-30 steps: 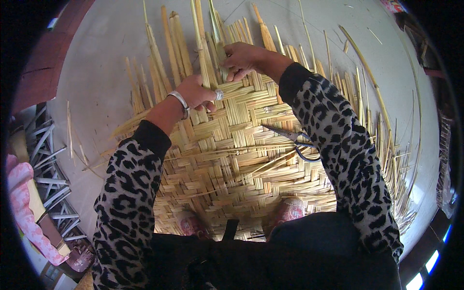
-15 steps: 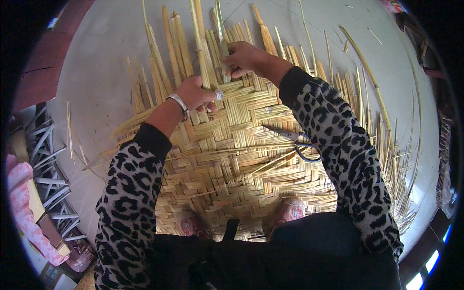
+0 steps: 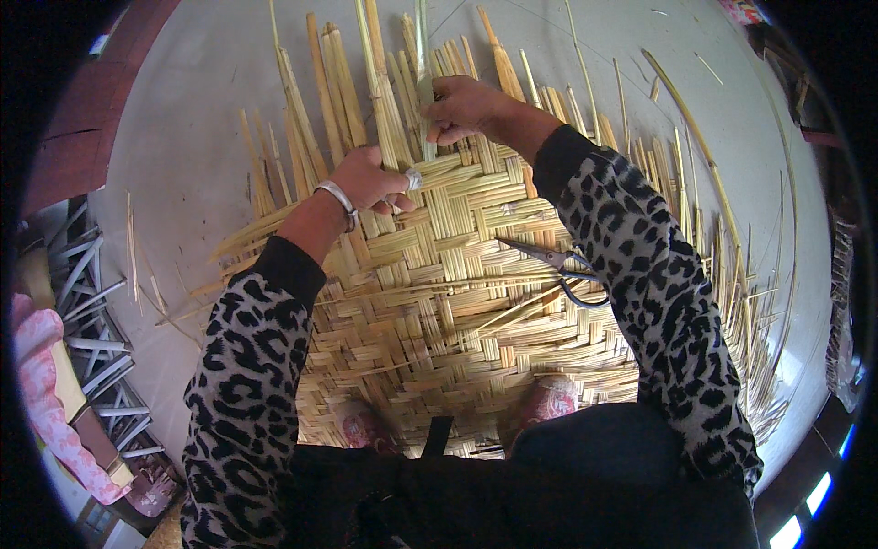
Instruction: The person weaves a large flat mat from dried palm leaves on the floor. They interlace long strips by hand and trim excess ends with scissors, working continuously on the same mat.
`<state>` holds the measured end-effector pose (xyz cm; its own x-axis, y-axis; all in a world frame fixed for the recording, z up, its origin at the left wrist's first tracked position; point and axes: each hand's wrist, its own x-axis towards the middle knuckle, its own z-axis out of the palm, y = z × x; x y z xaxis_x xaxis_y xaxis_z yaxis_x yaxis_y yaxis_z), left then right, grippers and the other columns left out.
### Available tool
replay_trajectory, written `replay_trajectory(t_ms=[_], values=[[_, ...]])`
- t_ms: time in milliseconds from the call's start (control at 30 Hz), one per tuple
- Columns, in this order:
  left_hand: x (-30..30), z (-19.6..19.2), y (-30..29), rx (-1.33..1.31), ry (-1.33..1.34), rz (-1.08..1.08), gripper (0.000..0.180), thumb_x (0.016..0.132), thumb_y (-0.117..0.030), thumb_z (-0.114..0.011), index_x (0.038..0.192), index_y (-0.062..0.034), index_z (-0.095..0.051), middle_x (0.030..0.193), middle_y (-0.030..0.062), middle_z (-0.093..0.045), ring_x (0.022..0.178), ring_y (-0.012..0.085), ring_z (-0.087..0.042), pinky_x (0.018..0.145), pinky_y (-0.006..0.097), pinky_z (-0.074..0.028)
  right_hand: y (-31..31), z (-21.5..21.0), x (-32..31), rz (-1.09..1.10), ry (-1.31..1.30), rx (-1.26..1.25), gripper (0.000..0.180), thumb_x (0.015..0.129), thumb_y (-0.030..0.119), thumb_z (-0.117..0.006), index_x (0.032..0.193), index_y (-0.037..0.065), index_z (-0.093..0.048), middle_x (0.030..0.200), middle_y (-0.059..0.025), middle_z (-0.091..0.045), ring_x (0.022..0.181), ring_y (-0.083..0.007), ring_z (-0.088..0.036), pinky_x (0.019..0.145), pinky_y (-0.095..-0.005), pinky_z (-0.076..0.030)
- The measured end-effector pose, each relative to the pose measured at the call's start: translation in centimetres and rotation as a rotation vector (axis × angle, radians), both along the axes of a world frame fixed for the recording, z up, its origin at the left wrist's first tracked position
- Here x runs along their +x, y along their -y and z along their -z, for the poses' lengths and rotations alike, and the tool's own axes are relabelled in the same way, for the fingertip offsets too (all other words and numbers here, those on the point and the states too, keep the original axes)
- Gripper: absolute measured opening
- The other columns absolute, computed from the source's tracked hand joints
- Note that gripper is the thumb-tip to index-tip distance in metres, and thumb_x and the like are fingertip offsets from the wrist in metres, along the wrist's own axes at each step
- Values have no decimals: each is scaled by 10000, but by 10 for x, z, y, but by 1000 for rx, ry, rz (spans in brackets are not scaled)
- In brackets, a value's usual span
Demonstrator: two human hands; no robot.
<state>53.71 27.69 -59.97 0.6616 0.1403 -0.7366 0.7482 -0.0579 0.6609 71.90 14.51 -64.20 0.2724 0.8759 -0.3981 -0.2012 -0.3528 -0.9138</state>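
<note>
A woven straw mat (image 3: 439, 265) lies under both my hands, with long loose strips sticking out at its far side. My right hand (image 3: 459, 108) is closed, pinching a pale green flat strip (image 3: 424, 69) that stands up from the weave. Just left of it and nearer to me, my left hand (image 3: 370, 180) is closed, its fingers curled at the mat's weave around the base of the upright strips (image 3: 389, 123). It wears a silver bracelet and a silvery band on a digit. Dark-handled scissors (image 3: 558, 261) lie on the mat beside my right forearm.
Grey tiled floor (image 3: 197, 137) surrounds the mat. Loose straw stalks (image 3: 704, 137) spread along the right side. My shoes (image 3: 551, 400) stand on the near part of the mat. At the left are a rack of grey bars (image 3: 96, 343) and pink patterned cloth (image 3: 50, 366).
My right hand has shifted very slightly, and the pale green strip in it now stands straighter. My left hand stays in nearly the same place.
</note>
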Motion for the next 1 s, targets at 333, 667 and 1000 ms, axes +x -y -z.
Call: replay_trajectory(t_ms=[333,667,1000], values=[[3,1,1,-31,-14,-2,366,833,-102,-673,1156,14,-548,1025,115,-680,798,245,-734,475,263,-510,-8,-1,-4,-66,213,23,239,894,78,-639,1053,-82,-558,865,-173,-665,783,-247,-715,646,-315,-619],[1,1,0,-42,-2,-19,397,835,-138,-706,1168,10,-546,1028,112,-676,803,241,-732,496,275,-509,-17,44,9,-132,259,64,282,749,209,-769,904,-4,-670,897,-201,-668,731,-330,-685,617,-435,-555],[1,4,-2,-67,-4,-28,397,832,-152,-725,1138,25,-546,994,115,-681,780,235,-732,501,268,-516,-6,-5,-20,-96,53,-230,239,841,109,-662,1006,-49,-593,773,-143,-651,605,-217,-682,507,-320,-581]])
